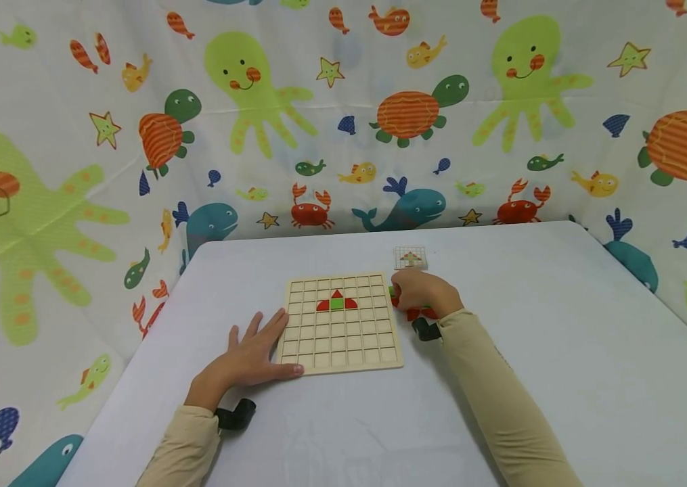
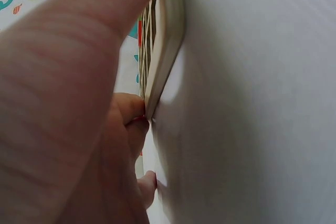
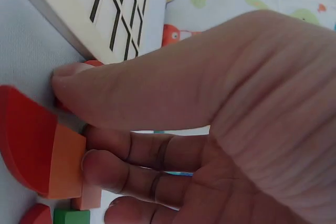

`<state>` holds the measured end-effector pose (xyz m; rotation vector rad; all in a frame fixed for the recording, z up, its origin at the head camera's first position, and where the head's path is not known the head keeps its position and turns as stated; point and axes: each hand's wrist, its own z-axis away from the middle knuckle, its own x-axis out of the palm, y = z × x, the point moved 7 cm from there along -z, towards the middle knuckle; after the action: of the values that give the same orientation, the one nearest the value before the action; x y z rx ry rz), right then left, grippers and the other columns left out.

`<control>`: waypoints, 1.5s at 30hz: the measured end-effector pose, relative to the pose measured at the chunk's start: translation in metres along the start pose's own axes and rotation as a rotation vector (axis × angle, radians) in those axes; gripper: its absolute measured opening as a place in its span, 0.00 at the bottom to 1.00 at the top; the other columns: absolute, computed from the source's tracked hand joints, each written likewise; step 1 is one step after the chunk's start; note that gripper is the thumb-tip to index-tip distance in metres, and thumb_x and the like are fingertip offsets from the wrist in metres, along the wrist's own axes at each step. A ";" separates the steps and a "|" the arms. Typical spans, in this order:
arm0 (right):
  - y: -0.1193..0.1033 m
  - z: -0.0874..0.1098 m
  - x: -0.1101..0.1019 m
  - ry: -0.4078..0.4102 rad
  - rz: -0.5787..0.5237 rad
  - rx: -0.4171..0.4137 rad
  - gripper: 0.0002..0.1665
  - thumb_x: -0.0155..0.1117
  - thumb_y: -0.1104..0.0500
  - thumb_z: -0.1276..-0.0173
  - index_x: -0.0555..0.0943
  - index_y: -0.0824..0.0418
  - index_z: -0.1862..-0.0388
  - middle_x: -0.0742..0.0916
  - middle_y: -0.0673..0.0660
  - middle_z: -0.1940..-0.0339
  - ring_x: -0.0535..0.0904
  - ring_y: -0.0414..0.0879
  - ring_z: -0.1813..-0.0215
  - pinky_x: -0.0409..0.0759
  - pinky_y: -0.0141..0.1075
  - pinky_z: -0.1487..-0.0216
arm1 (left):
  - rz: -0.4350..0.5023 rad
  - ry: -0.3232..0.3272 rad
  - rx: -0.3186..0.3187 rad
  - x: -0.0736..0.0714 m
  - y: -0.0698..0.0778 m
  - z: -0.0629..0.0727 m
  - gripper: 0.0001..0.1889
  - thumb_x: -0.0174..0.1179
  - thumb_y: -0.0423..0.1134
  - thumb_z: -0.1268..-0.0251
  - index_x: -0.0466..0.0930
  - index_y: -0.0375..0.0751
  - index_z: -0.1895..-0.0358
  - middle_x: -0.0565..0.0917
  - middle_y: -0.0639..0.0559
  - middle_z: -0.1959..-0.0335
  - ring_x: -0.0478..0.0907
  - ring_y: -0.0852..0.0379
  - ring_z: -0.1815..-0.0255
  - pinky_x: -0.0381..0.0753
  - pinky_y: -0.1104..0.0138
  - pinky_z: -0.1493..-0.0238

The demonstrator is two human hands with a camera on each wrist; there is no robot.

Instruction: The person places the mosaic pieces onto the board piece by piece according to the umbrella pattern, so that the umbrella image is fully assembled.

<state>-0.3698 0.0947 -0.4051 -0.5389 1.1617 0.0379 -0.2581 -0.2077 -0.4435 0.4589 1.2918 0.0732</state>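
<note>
A square wooden grid board (image 1: 319, 331) lies on the table. On it, a red triangle (image 1: 337, 294) sits above a green square (image 1: 337, 304), with red rounded pieces (image 1: 351, 304) on both sides. My left hand (image 1: 252, 358) rests spread along the board's left edge, its thumb at the near corner. Just right of the board, my right hand (image 1: 422, 291) reaches down among loose pieces with bent fingers. Its thumb covers part of a red piece, and fingertips touch a larger red rounded block (image 3: 29, 140). The index finger is hidden, so a pinch cannot be confirmed.
A small card (image 1: 410, 258) with a grid and a printed figure lies behind my right hand. Loose red pieces (image 1: 422, 313) and a green block (image 3: 72, 216) lie beneath and beside that hand. A patterned curtain (image 1: 343, 169) hangs behind the white table (image 1: 562, 338).
</note>
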 end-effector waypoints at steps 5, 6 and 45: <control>-0.002 -0.002 -0.002 0.030 -0.038 -0.039 0.07 0.70 0.68 0.32 0.79 0.62 0.63 0.81 0.57 0.68 0.76 0.49 0.67 0.73 0.38 0.66 | -0.009 0.002 -0.005 0.001 -0.001 -0.001 0.63 0.70 0.73 0.42 0.50 0.41 0.12 0.50 0.43 0.11 0.36 0.28 0.14 0.30 0.24 0.26; -0.003 -0.002 -0.003 0.043 -0.050 -0.057 0.07 0.70 0.68 0.31 0.79 0.62 0.64 0.81 0.56 0.68 0.76 0.49 0.67 0.74 0.37 0.66 | -0.010 0.001 -0.006 0.001 -0.001 -0.001 0.64 0.70 0.73 0.42 0.50 0.41 0.12 0.49 0.43 0.11 0.36 0.28 0.13 0.30 0.24 0.26; -0.107 -0.014 0.007 0.208 -0.372 -0.509 0.14 0.65 0.69 0.24 0.88 0.69 0.43 0.90 0.55 0.56 0.82 0.47 0.57 0.83 0.36 0.50 | 0.010 -0.009 -0.004 -0.003 -0.001 0.003 0.63 0.70 0.72 0.42 0.50 0.41 0.12 0.49 0.43 0.11 0.36 0.28 0.13 0.30 0.24 0.26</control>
<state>-0.3468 -0.0063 -0.3746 -1.2269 1.2389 -0.0452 -0.2566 -0.2098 -0.4409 0.4619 1.2808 0.0817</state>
